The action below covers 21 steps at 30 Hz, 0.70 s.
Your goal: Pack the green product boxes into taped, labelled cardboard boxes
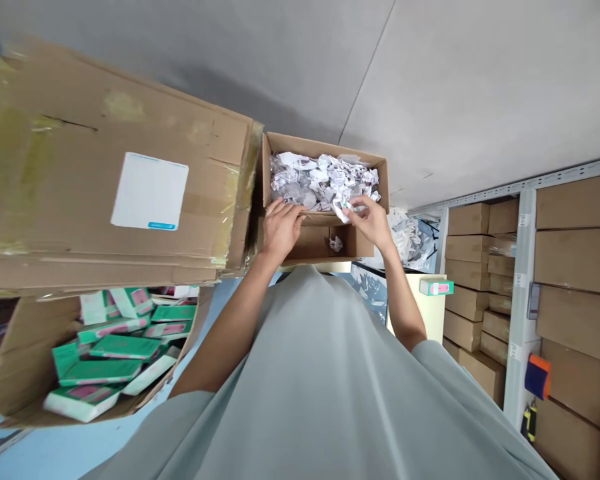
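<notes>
A long cardboard box point(325, 141) full of crumpled white paper point(325, 175) stands in front of me. My left hand point(282, 230) is at its near left edge, fingers curled over the rim. Pinched between the thumb and fingers of my right hand point(373, 221) is a crumpled piece of paper point(341, 208), at the box's near right side. Closer to my body sits a second, smaller cardboard box point(307, 243), with one paper ball point(336, 244) inside.
A big taped carton point(80, 167) with a white label rises at left. Below it, an open carton point(15, 373) holds several green-and-pink small boxes point(125, 347). One such green box point(436, 287) lies on a cream surface at right. Shelves of brown cartons point(573, 260) line the right.
</notes>
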{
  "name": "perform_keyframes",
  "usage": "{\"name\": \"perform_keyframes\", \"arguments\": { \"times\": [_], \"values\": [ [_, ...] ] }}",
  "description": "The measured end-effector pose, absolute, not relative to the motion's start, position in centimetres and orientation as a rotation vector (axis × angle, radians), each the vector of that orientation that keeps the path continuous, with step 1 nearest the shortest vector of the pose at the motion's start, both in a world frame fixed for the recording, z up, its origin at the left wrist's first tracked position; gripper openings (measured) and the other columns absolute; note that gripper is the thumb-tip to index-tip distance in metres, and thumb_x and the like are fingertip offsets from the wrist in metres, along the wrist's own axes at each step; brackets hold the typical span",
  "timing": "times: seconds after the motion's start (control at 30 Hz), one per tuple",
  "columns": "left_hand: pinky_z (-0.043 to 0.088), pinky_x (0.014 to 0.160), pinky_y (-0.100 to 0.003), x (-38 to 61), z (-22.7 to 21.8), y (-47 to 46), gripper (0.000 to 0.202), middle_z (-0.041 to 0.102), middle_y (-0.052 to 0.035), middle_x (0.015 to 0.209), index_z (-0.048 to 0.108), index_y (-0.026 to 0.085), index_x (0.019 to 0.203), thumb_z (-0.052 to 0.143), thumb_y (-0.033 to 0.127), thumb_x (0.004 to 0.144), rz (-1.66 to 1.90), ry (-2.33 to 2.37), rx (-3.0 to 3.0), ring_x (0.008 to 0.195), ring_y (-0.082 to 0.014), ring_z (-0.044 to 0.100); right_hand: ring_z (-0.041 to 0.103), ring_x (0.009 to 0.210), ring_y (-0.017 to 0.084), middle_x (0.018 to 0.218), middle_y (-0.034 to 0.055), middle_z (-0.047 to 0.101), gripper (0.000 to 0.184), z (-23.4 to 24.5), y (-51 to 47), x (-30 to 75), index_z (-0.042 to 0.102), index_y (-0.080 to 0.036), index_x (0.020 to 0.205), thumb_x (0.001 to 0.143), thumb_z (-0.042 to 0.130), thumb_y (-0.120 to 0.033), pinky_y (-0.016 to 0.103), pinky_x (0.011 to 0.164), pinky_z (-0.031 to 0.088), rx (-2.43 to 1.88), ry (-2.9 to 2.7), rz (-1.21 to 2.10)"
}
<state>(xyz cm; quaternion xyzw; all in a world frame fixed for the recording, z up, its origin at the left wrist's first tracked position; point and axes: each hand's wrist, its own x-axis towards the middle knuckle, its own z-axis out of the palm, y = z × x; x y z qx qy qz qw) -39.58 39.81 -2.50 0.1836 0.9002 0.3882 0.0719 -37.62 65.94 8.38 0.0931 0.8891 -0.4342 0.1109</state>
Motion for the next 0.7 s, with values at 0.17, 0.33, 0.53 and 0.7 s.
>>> {"name": "perform_keyframes", "arguments": {
  "times": [0.17, 0.33, 0.53, 0.7],
  "values": [
    [0.038, 0.134, -0.058, -39.6, -2.7, 39.7, 0.032, 0.082, -0.0114, 0.116, 0.078, 0.023, 0.121, 0.050, 0.033, 0.110, 1.169, 2.691, 0.531, 0.118, -0.0344, 0.073, 0.069, 0.074, 0.015, 0.113, 0.0019, 0.082, 0.027, 6.9, 64.0, -32.0, 0.078, -0.024, 0.113, 0.097, 0.083, -0.046, 0.027, 0.075, 0.057, 0.349, 2.453, -1.336],
    [0.038, 0.133, -0.059, -39.5, -3.0, 39.7, 0.033, 0.082, -0.0113, 0.116, 0.078, 0.024, 0.121, 0.049, 0.034, 0.110, 1.164, 2.698, 0.532, 0.117, -0.0346, 0.073, 0.078, 0.088, 0.022, 0.122, 0.0057, 0.083, 0.018, 4.1, 61.3, -31.7, 0.080, -0.025, 0.119, 0.101, 0.082, -0.029, 0.035, 0.090, 0.062, 0.347, 2.490, -0.935],
    [0.039, 0.133, -0.058, -39.6, -3.4, 39.6, 0.030, 0.082, -0.0109, 0.111, 0.078, 0.025, 0.117, 0.050, 0.036, 0.110, 1.153, 2.729, 0.537, 0.112, -0.0336, 0.074, 0.081, 0.113, 0.030, 0.137, 0.0104, 0.080, 0.029, 7.3, 61.9, -35.9, 0.078, -0.029, 0.139, 0.115, 0.062, -0.032, 0.043, 0.104, 0.062, 0.206, 2.683, -0.704],
    [0.041, 0.132, -0.058, -39.7, -3.5, 39.5, 0.030, 0.083, -0.0106, 0.110, 0.078, 0.025, 0.115, 0.051, 0.037, 0.109, 1.154, 2.731, 0.539, 0.111, -0.0333, 0.074, 0.077, 0.121, 0.030, 0.144, 0.0120, 0.077, 0.035, 8.7, 63.0, -43.8, 0.076, -0.023, 0.145, 0.115, 0.059, -0.025, 0.042, 0.105, 0.060, 0.195, 2.753, -0.487]
  ]
}}
